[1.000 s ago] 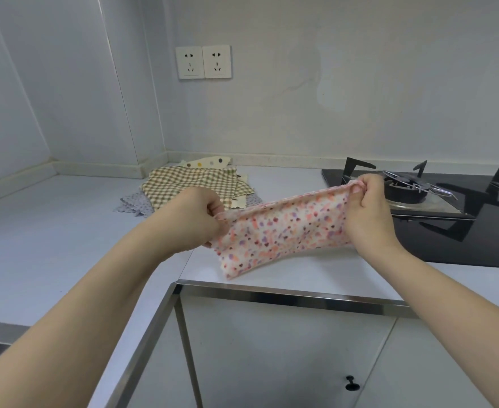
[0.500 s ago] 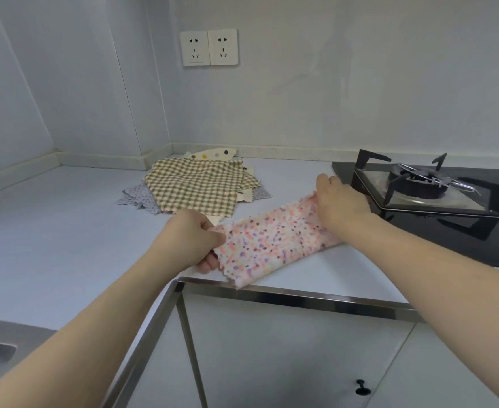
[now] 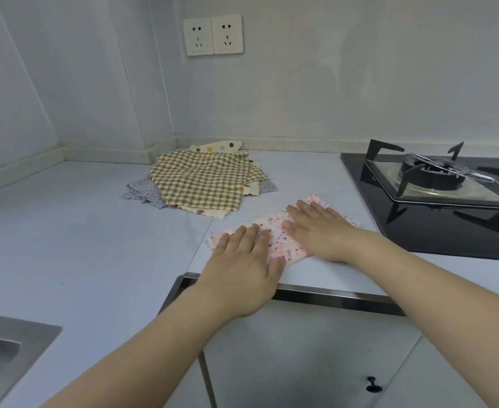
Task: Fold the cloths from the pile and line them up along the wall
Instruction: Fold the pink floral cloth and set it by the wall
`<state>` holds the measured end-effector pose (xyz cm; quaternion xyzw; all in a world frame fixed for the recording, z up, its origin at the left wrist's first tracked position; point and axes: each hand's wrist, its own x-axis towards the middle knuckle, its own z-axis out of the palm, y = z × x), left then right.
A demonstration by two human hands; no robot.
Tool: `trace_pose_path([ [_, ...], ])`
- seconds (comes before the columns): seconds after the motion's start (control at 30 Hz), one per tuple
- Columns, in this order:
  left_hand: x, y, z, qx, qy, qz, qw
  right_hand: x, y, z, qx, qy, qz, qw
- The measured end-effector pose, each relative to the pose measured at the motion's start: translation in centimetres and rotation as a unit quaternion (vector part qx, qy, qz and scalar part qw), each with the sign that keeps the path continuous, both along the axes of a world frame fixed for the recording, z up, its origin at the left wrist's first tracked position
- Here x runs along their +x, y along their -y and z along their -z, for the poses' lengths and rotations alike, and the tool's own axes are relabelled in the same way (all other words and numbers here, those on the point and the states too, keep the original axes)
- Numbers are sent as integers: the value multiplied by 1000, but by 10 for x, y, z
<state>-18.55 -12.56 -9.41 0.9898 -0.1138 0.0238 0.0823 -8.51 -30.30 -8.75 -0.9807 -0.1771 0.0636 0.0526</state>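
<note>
A pink speckled cloth (image 3: 280, 240), folded into a strip, lies flat on the pale counter (image 3: 80, 231) near its front edge. My left hand (image 3: 242, 260) rests palm down on the cloth's left end, fingers spread. My right hand (image 3: 318, 228) presses flat on its right half. Neither hand grips anything. Behind them, near the wall corner, sits the pile of cloths (image 3: 204, 181): a green-and-cream checked one on top, a grey dotted one and a cream spotted one showing beneath.
A black gas hob (image 3: 436, 195) with a burner and pan supports fills the right. A steel sink (image 3: 3, 351) is at the lower left. Two wall sockets (image 3: 212, 35) sit above the pile. Cabinet doors with a knob (image 3: 373, 384) lie below the counter edge.
The pink cloth was held up stretched between both hands; it has been lowered onto the counter, and both hands have let go and now lie flat on it.
</note>
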Motion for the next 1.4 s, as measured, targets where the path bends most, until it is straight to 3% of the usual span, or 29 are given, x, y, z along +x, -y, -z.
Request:
trace_pose_path([
  [0.27, -5, -8, -15, 15, -117, 0, 993, 16, 37, 12, -25, 26, 15, 999],
  [0.33, -1, -6, -19, 5, -99, -27, 995, 13, 33, 9, -8, 32, 20, 999],
  [0.47, 26, 25, -23, -6, 27, -52, 998, 13, 33, 11, 0, 39, 17, 999],
  [0.6, 37, 43, -9, 11, -54, -26, 998, 13, 35, 8, 7, 24, 26, 999],
  [0.83, 22, -18, -8, 14, -85, -43, 995, 12, 36, 8, 6, 25, 9, 1000],
  [0.97, 15, -26, 2, 15, -28, -46, 998, 0, 34, 6, 69, 129, 123, 982],
  [1.1, 16, -29, -2, 66, -19, -12, 998, -14, 27, -3, -20, 173, 225, 959],
  [1.23, 18, -33, -4, 66, 3, -10, 998, -13, 25, -9, -40, 152, 241, 958],
  [1.4, 18, -32, -4, -22, 33, -38, 998, -6, 36, -44, 72, -21, 241, 968],
])
